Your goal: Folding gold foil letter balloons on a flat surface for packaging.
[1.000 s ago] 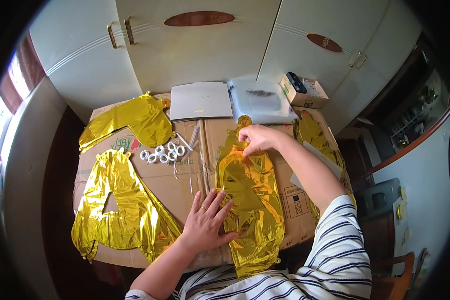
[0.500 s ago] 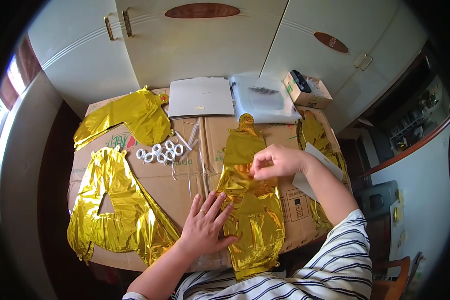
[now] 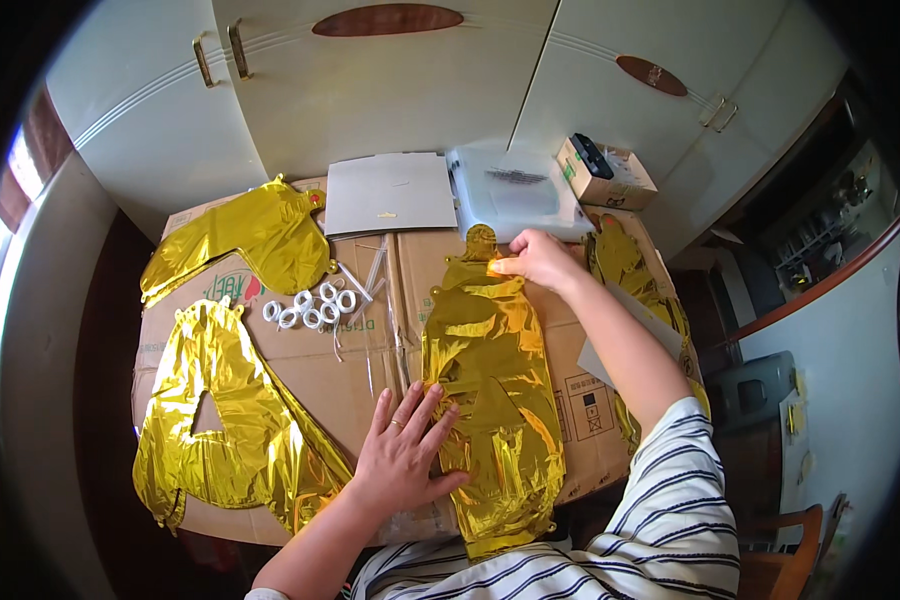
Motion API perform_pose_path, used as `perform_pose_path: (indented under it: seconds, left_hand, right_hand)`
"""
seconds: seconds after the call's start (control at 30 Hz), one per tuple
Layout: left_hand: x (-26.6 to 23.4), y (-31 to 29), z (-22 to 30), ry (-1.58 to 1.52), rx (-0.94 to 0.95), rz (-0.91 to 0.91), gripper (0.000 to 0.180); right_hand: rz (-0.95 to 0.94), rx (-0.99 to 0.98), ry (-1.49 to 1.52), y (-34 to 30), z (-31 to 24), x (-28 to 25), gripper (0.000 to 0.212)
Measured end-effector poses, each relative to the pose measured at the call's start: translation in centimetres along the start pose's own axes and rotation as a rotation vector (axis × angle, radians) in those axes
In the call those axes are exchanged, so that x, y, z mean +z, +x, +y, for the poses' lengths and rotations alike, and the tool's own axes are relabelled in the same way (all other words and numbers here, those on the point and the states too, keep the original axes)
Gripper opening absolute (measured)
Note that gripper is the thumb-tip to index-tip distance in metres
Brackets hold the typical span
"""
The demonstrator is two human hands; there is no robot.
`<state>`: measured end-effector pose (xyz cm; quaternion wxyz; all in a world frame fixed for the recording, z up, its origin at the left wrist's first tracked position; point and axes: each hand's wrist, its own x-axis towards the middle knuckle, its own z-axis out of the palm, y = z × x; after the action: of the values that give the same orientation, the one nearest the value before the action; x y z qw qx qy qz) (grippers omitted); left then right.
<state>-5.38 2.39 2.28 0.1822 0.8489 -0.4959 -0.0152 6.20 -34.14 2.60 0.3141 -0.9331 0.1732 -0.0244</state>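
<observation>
A flat gold foil balloon (image 3: 485,400) lies lengthwise in front of me, its narrow rounded tab at the far end and its near end reaching the table's front edge. My left hand (image 3: 400,450) rests with spread fingers across the balloon's left edge; a ring circles one finger. At the far end, beside the tab, my right hand (image 3: 540,262) has its fingers bent and pinched at the foil's upper right edge. Another gold foil balloon, shaped like a letter A (image 3: 210,390), lies flat to the left. Beyond it is a further folded gold foil balloon (image 3: 245,235).
White ribbon rolls (image 3: 312,312) and thin clear straws (image 3: 373,268) sit left of centre on the cardboard (image 3: 370,340). Grey card sheets (image 3: 390,195), clear plastic bags (image 3: 515,195) and a small box (image 3: 610,175) line the back. More gold foil (image 3: 625,260) and a white sheet (image 3: 630,335) lie to the right.
My right hand has moved away from me, from above the balloon's middle to its far end beside the tab. The foil there looks flatter and wider. My left hand stays on the left edge.
</observation>
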Motion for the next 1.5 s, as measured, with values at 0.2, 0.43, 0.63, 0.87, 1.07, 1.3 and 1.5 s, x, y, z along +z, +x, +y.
perform_pose_path:
  seconds: [0.2,0.43,0.63,0.87,1.07,1.3,1.5]
  left_hand:
    - [0.1,0.1,0.0,0.0,0.006,0.006,0.087]
    - [0.0,0.0,0.0,-0.003,0.0,0.004,0.087]
    - [0.1,0.0,0.0,0.008,-0.003,0.008,0.088]
    - [-0.1,0.0,0.0,0.018,-0.007,-0.008,0.089]
    - [0.0,0.0,-0.1,0.008,0.002,-0.002,0.088]
    - [0.0,0.1,0.0,-0.008,0.007,0.008,0.087]
    - [-0.1,0.0,0.1,-0.007,0.0,0.007,0.086]
  right_hand:
    - [-0.064,-0.146,0.22,-0.3,-0.1,1.1,0.038]
    - [-0.264,-0.679,0.199,-9.4,-5.5,-3.7,0.013]
    - [-0.305,-0.796,0.105,-12.4,-4.4,-4.2,0.022]
    - [-0.448,-0.488,0.588,-10.8,-2.9,-3.9,0.016]
    - [-0.784,0.18,1.138,-4.8,-3.0,-3.5,0.034]
    - [-0.6,0.243,0.951,0.8,-2.4,1.8,0.027]
    - [-0.437,-0.59,-0.027,2.0,1.2,2.3,0.031]
